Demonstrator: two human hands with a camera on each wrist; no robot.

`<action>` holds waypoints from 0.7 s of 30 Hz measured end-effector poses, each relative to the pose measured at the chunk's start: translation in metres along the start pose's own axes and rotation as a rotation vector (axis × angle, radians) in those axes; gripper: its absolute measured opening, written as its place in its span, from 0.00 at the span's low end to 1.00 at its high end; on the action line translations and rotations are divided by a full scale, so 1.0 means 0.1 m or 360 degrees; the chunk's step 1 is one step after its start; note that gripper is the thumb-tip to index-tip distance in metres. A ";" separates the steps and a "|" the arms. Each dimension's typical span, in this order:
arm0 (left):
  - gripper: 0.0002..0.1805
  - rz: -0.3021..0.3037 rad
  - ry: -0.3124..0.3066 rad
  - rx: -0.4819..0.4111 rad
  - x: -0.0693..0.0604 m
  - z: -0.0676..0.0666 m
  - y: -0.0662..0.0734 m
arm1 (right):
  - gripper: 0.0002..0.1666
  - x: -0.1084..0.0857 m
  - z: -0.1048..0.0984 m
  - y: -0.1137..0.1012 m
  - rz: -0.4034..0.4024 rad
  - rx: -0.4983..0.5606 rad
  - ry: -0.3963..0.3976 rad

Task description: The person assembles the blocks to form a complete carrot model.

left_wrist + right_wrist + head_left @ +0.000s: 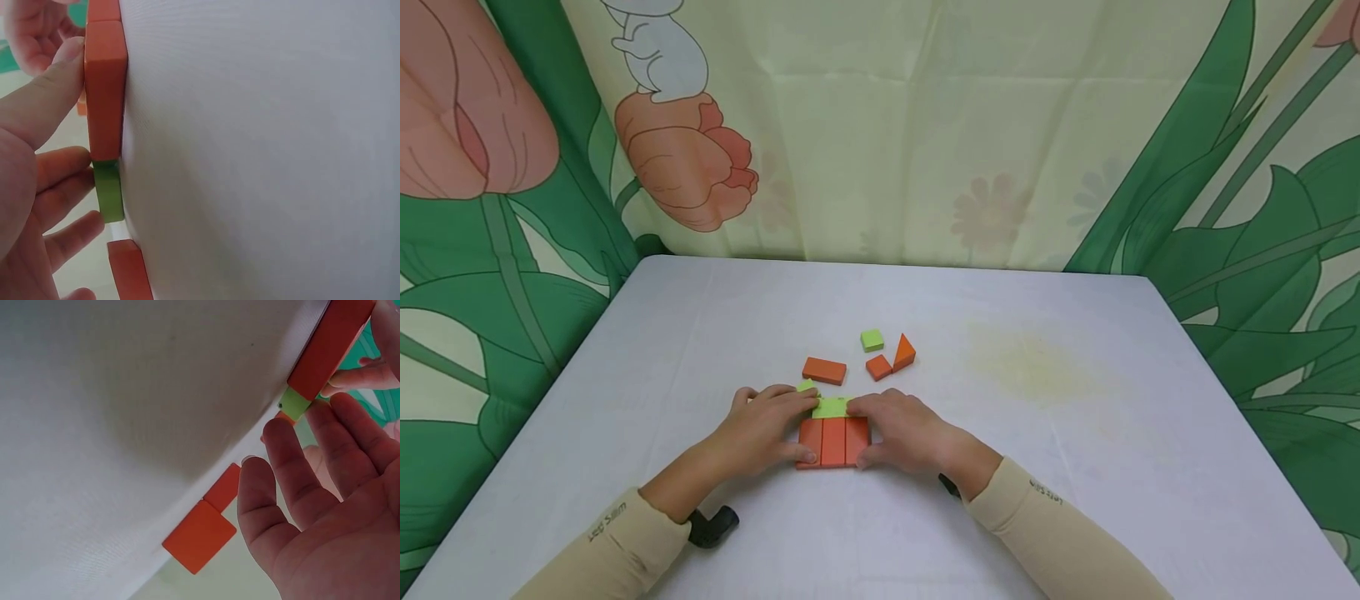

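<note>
Three orange rectangular blocks (833,442) lie side by side on the table, with a flat light-green strip (831,407) against their far edge. My left hand (760,429) rests at the left side of this group, its thumb on the leftmost orange block and its fingers reaching the green strip's left end. From the right side, my right hand (910,429) touches the group, its thumb by the rightmost orange block and its forefinger at the strip's right end. Behind my left fingers another light-green piece (806,385) shows, partly hidden. In the left wrist view, fingers lie against the green block (109,190).
Beyond the hands lie an orange rectangular block (824,371), a light-green block (872,340), a small orange block (878,367) and an orange triangular block (905,353). A white cloth covers the table (1075,467); a printed curtain (887,133) hangs behind it.
</note>
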State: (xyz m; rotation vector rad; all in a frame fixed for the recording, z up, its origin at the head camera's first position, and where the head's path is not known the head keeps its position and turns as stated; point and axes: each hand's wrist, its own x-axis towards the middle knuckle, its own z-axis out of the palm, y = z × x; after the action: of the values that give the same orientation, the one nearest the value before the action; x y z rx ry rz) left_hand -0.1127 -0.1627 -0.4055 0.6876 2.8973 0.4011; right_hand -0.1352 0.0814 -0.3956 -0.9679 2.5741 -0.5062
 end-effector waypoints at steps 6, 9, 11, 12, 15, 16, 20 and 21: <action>0.45 0.0037 -0.0067 -0.0063 -0.01 -0.03 -0.05 | 0.39 0.00 0.00 0.00 0.0008 0.0008 -0.0011; 0.47 0.0074 -0.0098 -0.0110 -0.02 -0.05 -0.09 | 0.39 0.00 0.00 0.00 0.0016 0.0015 -0.0021; 0.49 0.0093 -0.0103 -0.0133 -0.02 -0.05 -0.10 | 0.39 0.00 0.01 0.00 0.0021 0.0023 -0.0026; 0.49 0.0097 -0.0103 -0.0134 -0.02 -0.05 -0.10 | 0.39 0.00 0.01 0.00 0.0023 0.0030 -0.0028; 0.49 0.0103 -0.0097 -0.0123 -0.02 -0.05 -0.11 | 0.40 0.00 0.00 0.00 0.0027 0.0061 -0.0035; 0.49 0.0098 -0.0098 -0.0119 -0.02 -0.05 -0.11 | 0.40 0.00 0.00 0.00 0.0028 0.0076 -0.0039; 0.49 0.0084 -0.0104 -0.0095 -0.01 -0.05 -0.11 | 0.41 0.01 0.00 0.00 0.0036 0.0146 -0.0049; 0.49 0.0075 -0.0109 -0.0089 -0.01 -0.06 -0.10 | 0.41 0.01 -0.01 0.00 0.0037 0.0161 -0.0049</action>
State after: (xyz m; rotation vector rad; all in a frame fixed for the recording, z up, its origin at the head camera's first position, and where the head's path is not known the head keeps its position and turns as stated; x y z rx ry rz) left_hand -0.1173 -0.1734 -0.4029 0.7470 2.7989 0.4528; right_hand -0.1366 0.0807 -0.3955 -0.9034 2.5030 -0.6039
